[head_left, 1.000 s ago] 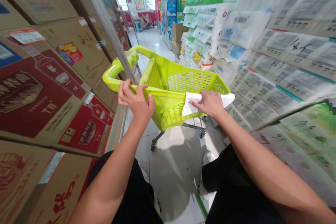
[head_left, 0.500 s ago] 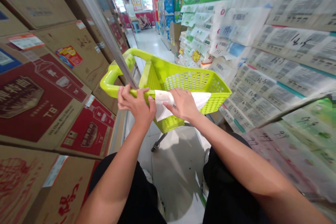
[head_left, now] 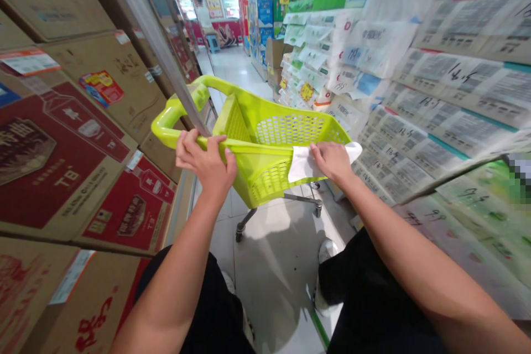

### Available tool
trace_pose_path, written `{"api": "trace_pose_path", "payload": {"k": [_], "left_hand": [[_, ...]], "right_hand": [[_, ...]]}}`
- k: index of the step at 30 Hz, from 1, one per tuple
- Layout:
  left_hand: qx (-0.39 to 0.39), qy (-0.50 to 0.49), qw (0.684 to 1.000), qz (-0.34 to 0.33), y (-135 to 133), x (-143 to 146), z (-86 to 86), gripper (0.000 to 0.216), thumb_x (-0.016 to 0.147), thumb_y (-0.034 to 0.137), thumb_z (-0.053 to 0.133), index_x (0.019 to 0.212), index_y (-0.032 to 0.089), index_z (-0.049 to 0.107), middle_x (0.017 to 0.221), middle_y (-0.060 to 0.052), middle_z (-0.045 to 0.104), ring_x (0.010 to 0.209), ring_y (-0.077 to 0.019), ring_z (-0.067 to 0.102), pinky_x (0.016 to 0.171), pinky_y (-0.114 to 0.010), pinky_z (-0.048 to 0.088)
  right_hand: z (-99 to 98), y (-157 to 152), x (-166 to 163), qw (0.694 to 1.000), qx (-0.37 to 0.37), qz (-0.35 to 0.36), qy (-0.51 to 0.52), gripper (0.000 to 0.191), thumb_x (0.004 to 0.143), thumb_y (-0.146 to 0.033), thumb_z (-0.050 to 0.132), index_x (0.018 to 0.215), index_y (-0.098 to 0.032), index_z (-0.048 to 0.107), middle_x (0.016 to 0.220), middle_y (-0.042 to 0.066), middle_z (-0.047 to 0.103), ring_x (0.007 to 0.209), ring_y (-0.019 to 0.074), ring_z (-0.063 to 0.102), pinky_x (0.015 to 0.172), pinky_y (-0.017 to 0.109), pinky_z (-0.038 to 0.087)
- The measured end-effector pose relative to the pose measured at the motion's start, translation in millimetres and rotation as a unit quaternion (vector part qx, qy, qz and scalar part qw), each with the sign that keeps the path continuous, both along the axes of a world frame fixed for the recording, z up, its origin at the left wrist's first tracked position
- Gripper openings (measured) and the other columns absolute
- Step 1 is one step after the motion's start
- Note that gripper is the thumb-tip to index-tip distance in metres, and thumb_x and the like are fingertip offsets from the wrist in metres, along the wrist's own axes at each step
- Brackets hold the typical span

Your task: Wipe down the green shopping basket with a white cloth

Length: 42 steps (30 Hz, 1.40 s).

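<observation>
A lime-green shopping cart (head_left: 265,177) with perforated basket walls stands in front of me, its handle end to the left. My left hand (head_left: 205,157) grips the near rim by the handle, fingers wrapped over it. Toward the far right end of the same rim, my right hand (head_left: 332,161) presses a white cloth (head_left: 302,164) against the edge, fingers curled over the top. Part of the cloth sticks out beyond the hand on the right, and part hangs down the basket's outer side. The basket's inner floor is mostly hidden.
Stacked cardboard cartons (head_left: 141,204) line the left side, close to the cart. A metal pole (head_left: 166,50) slants down behind the handle. Shelves of wrapped paper packs (head_left: 415,138) with handwritten prices stand on the right. The tiled aisle floor (head_left: 240,69) runs ahead.
My right hand has slid the white cloth rightward along the rim, from the middle toward the far end. My left hand stays on the rim, and the view has shifted slightly.
</observation>
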State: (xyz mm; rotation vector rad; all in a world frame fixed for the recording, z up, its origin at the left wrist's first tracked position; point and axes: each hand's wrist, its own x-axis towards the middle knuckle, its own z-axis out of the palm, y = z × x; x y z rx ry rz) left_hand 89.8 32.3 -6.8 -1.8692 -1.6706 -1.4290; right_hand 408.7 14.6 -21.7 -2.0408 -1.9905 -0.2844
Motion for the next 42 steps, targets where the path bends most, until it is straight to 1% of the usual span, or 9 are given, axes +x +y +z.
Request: {"api": "trace_pose_path", "payload": {"k": [3, 6, 9, 15, 19, 25, 31, 35, 42], "left_hand": [[-0.006, -0.014, 1.0, -0.01, -2.0, 9.7, -2.6, 0.038, 0.082, 0.032, 0.059, 0.115, 0.016, 0.067, 0.157, -0.023, 0.033, 0.154, -0.0462, 0.013, 0.121, -0.068, 0.012], [-0.017, -0.03, 0.999, -0.005, -5.0, 19.2, -4.4, 0.04, 0.081, 0.034, 0.06, 0.116, 0.016, 0.065, 0.16, -0.024, 0.027, 0.154, -0.0479, 0.012, 0.12, -0.069, 0.013], [-0.006, -0.018, 1.0, -0.001, -8.5, 24.1, -4.9, 0.04, 0.082, 0.035, 0.06, 0.116, 0.015, 0.065, 0.158, -0.024, 0.028, 0.154, -0.0472, 0.014, 0.121, -0.068, 0.014], [-0.009, 0.024, 1.0, 0.005, -13.6, 18.9, -2.7, 0.038, 0.085, 0.035, 0.06, 0.118, 0.015, 0.065, 0.156, -0.024, 0.03, 0.153, -0.0435, 0.017, 0.122, -0.063, 0.017], [-0.025, 0.035, 0.999, 0.006, -10.6, 8.0, -0.8, 0.039, 0.084, 0.034, 0.062, 0.118, 0.017, 0.066, 0.156, -0.022, 0.032, 0.153, -0.0448, 0.015, 0.121, -0.066, 0.013], [-0.021, 0.039, 0.999, 0.016, -7.9, -4.7, 1.7, 0.037, 0.084, 0.035, 0.062, 0.119, 0.021, 0.068, 0.154, -0.02, 0.036, 0.153, -0.0441, 0.017, 0.12, -0.065, 0.017], [-0.011, 0.018, 1.0, 0.017, -12.7, 2.4, -0.4, 0.036, 0.084, 0.035, 0.061, 0.116, 0.019, 0.067, 0.155, -0.018, 0.033, 0.154, -0.0457, 0.016, 0.123, -0.063, 0.015], [-0.021, 0.003, 0.999, 0.029, -18.3, 14.0, -0.6, 0.039, 0.08, 0.032, 0.062, 0.117, 0.018, 0.062, 0.159, -0.023, 0.028, 0.155, -0.0455, 0.011, 0.123, -0.068, 0.013], [-0.066, -0.005, 0.998, 0.01, -21.6, 18.2, 1.4, 0.043, 0.081, 0.032, 0.061, 0.121, 0.015, 0.059, 0.164, -0.025, 0.021, 0.157, -0.0465, 0.005, 0.121, -0.069, 0.008]], "right_hand": [[2.3, -1.3, 0.3, 1.0, -0.002, -0.027, -0.005, 0.068, 0.109, -0.056, 0.02, 0.091, -0.017, 0.073, 0.096, 0.014, 0.077, 0.095, 0.027, 0.068, 0.078, 0.034, 0.032], [7.4, -4.0, -18.5, 1.0, -0.01, -0.015, 0.007, 0.072, 0.108, -0.06, 0.018, 0.089, -0.018, 0.074, 0.092, 0.014, 0.077, 0.089, 0.0263, 0.069, 0.074, 0.033, 0.032], [12.2, -6.4, -53.1, 0.998, 0.013, 0.055, 0.037, 0.07, 0.108, -0.063, 0.02, 0.095, -0.019, 0.072, 0.097, 0.012, 0.077, 0.092, 0.026, 0.068, 0.076, 0.033, 0.034], [17.9, -6.0, -114.8, 0.969, 0.102, 0.205, 0.095, 0.069, 0.106, -0.068, 0.023, 0.13, -0.016, 0.063, 0.122, 0.013, 0.073, 0.113, 0.0268, 0.065, 0.094, 0.034, 0.039], [23.6, -3.9, -113.9, 0.984, 0.045, 0.156, 0.075, 0.07, 0.106, -0.069, 0.021, 0.119, -0.019, 0.068, 0.111, 0.011, 0.077, 0.102, 0.0255, 0.068, 0.085, 0.032, 0.04], [26.1, 2.8, -72.3, 0.998, -0.047, 0.037, 0.026, 0.082, 0.104, -0.072, 0.012, 0.101, -0.019, 0.075, 0.099, 0.015, 0.078, 0.095, 0.0279, 0.072, 0.074, 0.032, 0.04], [24.2, -1.9, -42.4, 0.996, -0.08, 0.026, 0.008, 0.082, 0.105, -0.069, 0.012, 0.097, -0.021, 0.077, 0.097, 0.014, 0.079, 0.092, 0.029, 0.072, 0.072, 0.033, 0.039], [23.7, -8.8, -52.9, 0.997, -0.056, 0.056, 0.022, 0.08, 0.105, -0.069, 0.012, 0.104, -0.022, 0.077, 0.098, 0.012, 0.079, 0.092, 0.0282, 0.071, 0.071, 0.032, 0.036], [31.8, -7.2, -111.5, 0.993, 0.007, 0.109, 0.052, 0.084, 0.103, -0.074, 0.011, 0.11, -0.022, 0.076, 0.099, 0.011, 0.079, 0.092, 0.0269, 0.072, 0.073, 0.032, 0.038]]}}
